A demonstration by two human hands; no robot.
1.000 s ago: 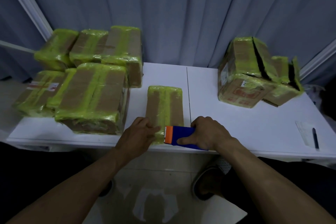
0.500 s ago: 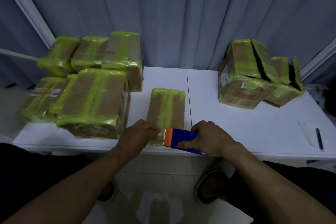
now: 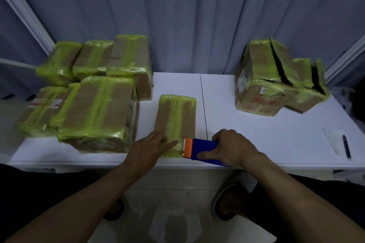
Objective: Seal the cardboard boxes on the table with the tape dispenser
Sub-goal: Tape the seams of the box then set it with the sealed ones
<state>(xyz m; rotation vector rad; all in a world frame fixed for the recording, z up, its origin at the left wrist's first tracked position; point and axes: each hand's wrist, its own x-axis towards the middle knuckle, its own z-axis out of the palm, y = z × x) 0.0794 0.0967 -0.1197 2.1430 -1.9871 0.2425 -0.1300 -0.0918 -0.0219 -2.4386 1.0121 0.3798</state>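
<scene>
A blue-grey pleated curtain [image 3: 177, 16] is hanging across the whole back, with dim, even light lying over it. A white rail [image 3: 25, 12] is slanting down at the left and another [image 3: 343, 61] at the right. A white counter [image 3: 256, 134] is standing in front, a thin dark seam [image 3: 203, 104] running across its top. Pale glossy floor tiles [image 3: 177, 193] are showing beneath.

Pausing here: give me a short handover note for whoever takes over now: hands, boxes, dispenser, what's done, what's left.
Left hand: open, fingers flat on the near end of the small box at the table's front edge.
Right hand: grips the blue tape dispenser, its orange end against that box's near right corner.
Done: the left stack looks fully wrapped in yellow-green tape; the small box has a strip down its middle.
Left: finish this box's near end; the large right box and its smaller neighbour show dark gaps along their tops, so they likely need sealing.
</scene>
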